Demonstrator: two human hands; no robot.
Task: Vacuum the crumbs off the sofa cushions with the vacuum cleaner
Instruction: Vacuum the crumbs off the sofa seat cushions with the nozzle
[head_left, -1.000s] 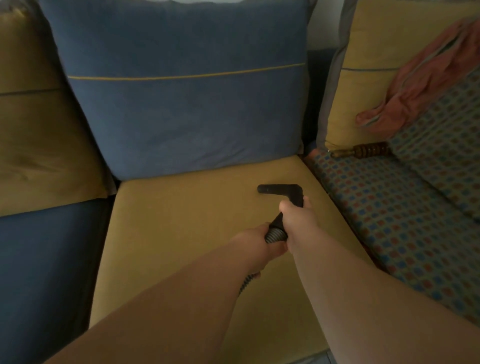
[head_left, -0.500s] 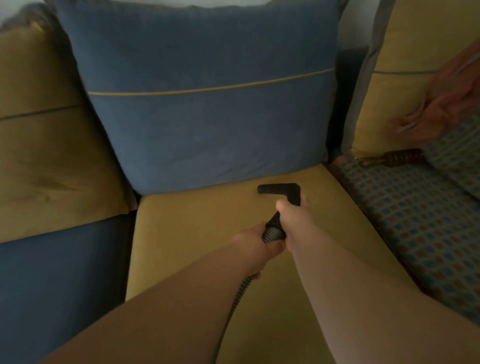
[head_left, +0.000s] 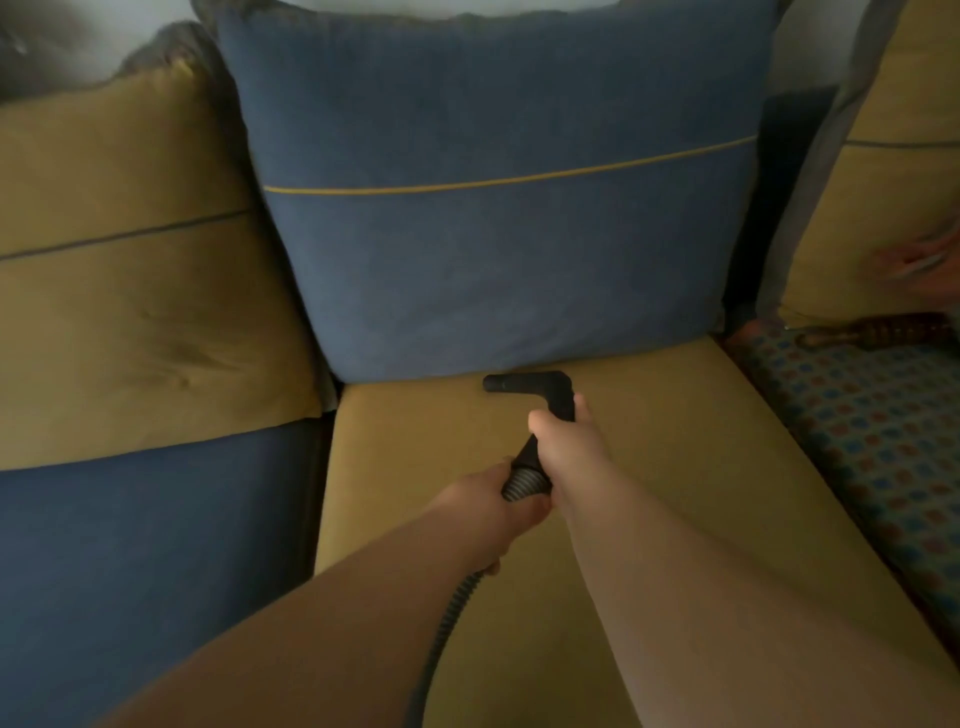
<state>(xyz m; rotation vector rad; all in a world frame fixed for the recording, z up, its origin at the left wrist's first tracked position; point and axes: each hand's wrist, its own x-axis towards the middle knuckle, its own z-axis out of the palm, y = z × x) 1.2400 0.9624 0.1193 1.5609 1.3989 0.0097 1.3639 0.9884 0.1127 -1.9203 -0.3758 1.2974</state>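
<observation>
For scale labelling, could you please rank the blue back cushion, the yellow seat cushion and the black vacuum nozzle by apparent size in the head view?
1. Blue back cushion and yellow seat cushion: look alike; arms cover the seat, so unranked.
2. Black vacuum nozzle: smallest.

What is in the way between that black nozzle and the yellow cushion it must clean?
Nothing visible. The right hand grips the black nozzle, the left hand its hose; the nozzle is at the far end of the yellow seat cushion, bare fabric around it. Only the blue back cushion stands just beyond, blocking a further push.
</observation>
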